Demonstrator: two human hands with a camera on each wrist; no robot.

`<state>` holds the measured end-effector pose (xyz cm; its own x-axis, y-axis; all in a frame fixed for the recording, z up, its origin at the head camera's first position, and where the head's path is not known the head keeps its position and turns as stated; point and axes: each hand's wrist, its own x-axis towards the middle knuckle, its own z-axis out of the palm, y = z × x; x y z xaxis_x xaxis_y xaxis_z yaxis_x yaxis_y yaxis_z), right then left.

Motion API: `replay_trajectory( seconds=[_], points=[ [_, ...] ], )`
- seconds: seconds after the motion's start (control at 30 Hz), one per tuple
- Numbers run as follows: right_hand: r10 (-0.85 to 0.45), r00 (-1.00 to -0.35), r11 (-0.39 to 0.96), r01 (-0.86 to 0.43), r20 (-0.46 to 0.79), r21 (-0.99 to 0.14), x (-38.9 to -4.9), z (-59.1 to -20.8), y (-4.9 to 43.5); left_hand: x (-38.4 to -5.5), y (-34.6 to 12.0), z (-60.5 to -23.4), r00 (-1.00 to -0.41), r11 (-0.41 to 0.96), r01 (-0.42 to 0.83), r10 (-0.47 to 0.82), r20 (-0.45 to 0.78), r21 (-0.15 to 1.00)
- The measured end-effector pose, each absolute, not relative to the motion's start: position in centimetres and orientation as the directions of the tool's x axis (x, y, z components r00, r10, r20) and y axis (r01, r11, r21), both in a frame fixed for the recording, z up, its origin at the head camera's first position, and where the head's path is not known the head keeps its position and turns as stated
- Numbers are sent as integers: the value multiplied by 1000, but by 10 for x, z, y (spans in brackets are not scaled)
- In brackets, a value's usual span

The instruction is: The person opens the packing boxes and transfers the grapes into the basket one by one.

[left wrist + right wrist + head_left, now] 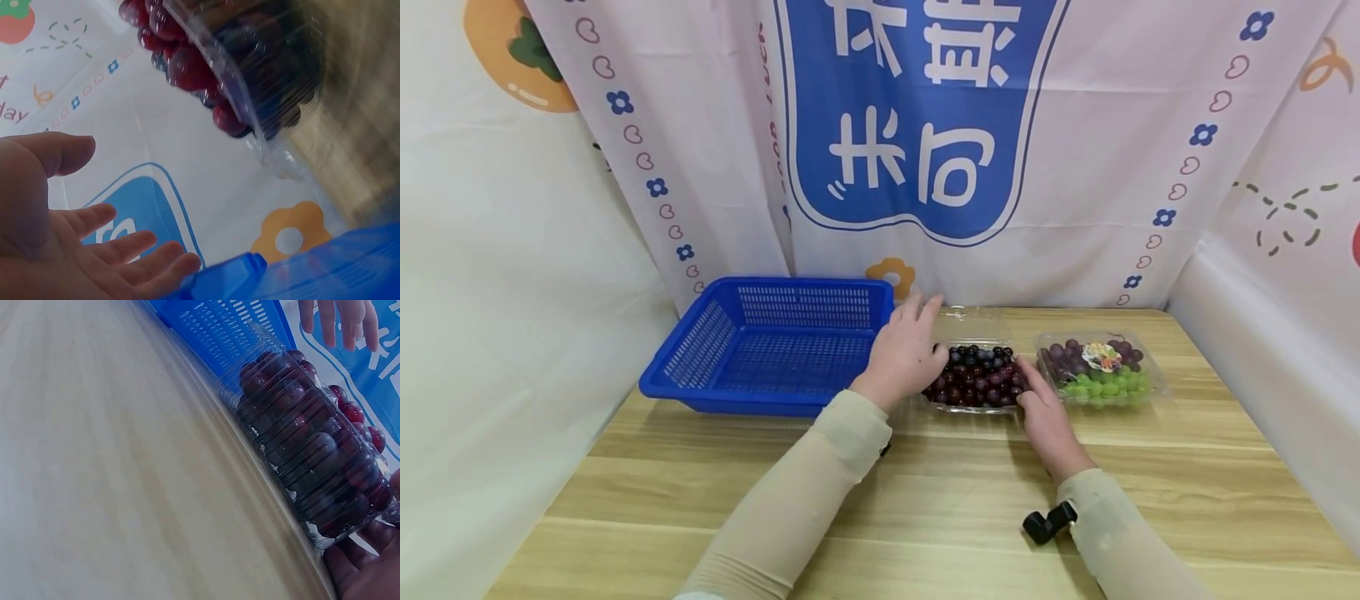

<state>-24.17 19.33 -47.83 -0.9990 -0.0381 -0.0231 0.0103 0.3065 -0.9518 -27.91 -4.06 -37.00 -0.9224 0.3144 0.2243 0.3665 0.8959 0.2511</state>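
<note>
Steadying, presumably: right grip (1049,422) holds the grape box (973,409) by its end; left grip (904,357), empty, outstretched, hovers opposite, blue basket (737,404) just beside.

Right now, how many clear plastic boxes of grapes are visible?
2: an open clear plastic box of dark grapes, touched by the right hand, and a clear plastic box of purple and green grapes farther right.
</note>
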Motion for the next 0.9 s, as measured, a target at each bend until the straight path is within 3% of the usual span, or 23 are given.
replay_trajectory(
  seconds=[0.27,0.53,0.9],
  points=[
    [-38,-999,311,14,-27,-950,-242,-479,195,-274,-24,-383,-901,879,432,411,141,203],
    [-34,-999,333,19,-33,-943,-244,-479,195,-269,-5,-396,-840,839,540,533,103,66],
    [-34,-998,334,29,-43,-942,-244,-478,194,-272,12,-406,-838,838,543,545,31,-45]
  ],
)
